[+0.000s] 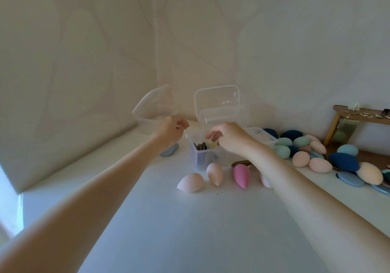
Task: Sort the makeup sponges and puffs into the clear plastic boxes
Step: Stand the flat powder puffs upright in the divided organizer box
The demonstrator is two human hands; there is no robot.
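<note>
Sponges and puffs spread over white desk (168, 230) around clear box (205, 156) at centre, lid (217, 101) standing upright behind. Dark flat puffs (200, 146) stacked on edge inside box. Just in front of box, a row of teardrop sponges: pale pink sponge (191, 182), beige sponge (215, 173), bright pink sponge (242, 176), and one more pale one partly hidden behind right forearm. Brown puff (240, 163) lying flat between box and bright pink sponge. Right hand (229, 138) over box's open top, fingers curled downward; grip loose, whether holding anything cannot tell. Left hand (172, 130) at box's left rim, fingertips drawn together in a narrow grip; whether pinching rim or something small cannot tell. Blue puff (169, 151) on desk below left hand. Second clear box (152, 114) further back left, lid tilted open. Third box (263, 136), closed, beside right hand. Heap of sponges (306, 152) in teal, navy and peach further right, with flat blue puffs (350, 178) along its near edge. Wooden stand (358, 116) at far right.
</note>
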